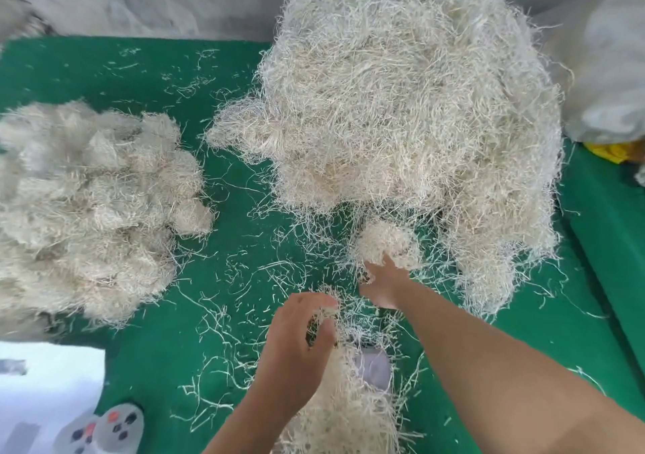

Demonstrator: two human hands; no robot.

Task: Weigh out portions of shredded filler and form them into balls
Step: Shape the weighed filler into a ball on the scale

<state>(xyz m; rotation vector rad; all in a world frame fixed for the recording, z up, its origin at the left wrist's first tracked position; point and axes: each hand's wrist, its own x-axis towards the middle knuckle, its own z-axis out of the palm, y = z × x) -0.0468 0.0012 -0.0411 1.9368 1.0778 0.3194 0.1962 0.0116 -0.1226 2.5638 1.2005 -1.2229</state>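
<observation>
1. Landmark = big filler heap (412, 104) on green mat (223, 191); we're working just in front of it.
2. Right hand (382, 286) reaches to heap's near edge; fingers buried in a small clump (385, 242), seem to pinch it; how far closed, can't tell.
3. Left hand (300, 328) nearer us than heap; fingers curled round a loose tuft (330, 310) above the portion pile (345, 401); grey scale (375, 366) shows under that pile.
4. Formed balls (87, 202) sit well left of heap.
5. Risks: strands tangle w/ heap, so pull drags extra, overshoots wt; loose strands (244, 272) shed onto mat; tuft may slide off scale edge, bad reading.
</observation>
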